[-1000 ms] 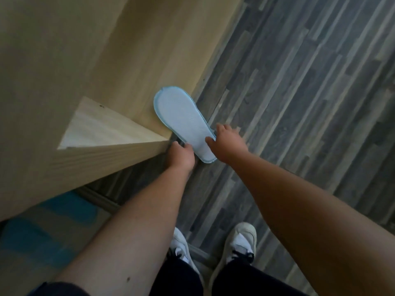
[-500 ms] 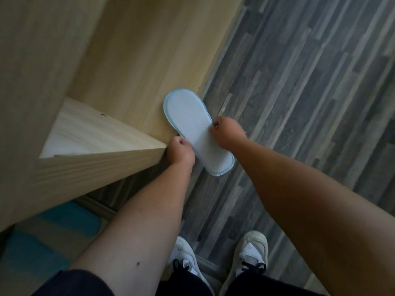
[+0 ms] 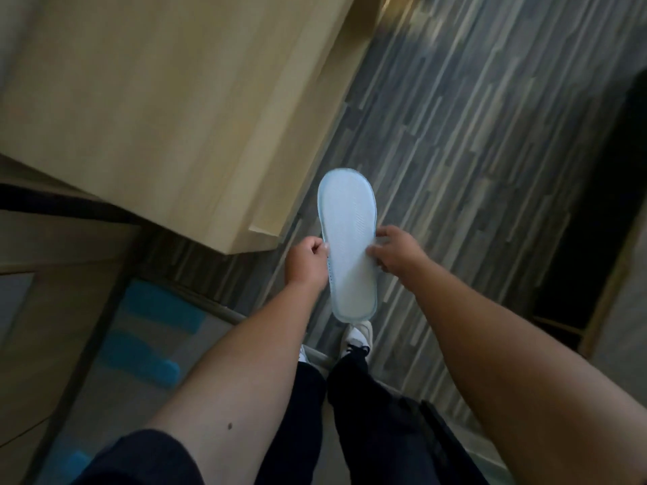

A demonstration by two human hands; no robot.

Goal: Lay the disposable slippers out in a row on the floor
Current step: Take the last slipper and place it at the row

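Grey wood-pattern floor (image 3: 472, 141) fills the right and centre of the view, its planks running diagonally. Landmark for all positions below: the light wooden cabinet (image 3: 182, 110), which occupies the upper left and whose lower corner points toward the centre of the view.

Below the cabinet, at lower left, lies a mat (image 3: 147, 344) with blue patches on a pale ground. Far right of the cabinet, at the frame edge, a dark opening with a wooden frame (image 3: 602, 204) is visible; its contents cannot be made out.

Both bare forearms extend from the bottom edge toward the cabinet corner. Between them are dark trousers (image 3: 350, 414) and one white shoe (image 3: 357, 339) on the floor.

One disposable slipper (image 3: 348, 243) is held just right of the cabinet's lower corner, apart from it and raised above the floor. Its white sole faces the camera, edged in light blue, long axis roughly vertical in the view.

The left hand (image 3: 306, 264) grasps the slipper's left edge at mid-length, fingers (image 3: 320, 245) clenched on the rim. The right hand (image 3: 395, 253) grasps the opposite edge, fingers (image 3: 374, 255) laid over the sole.
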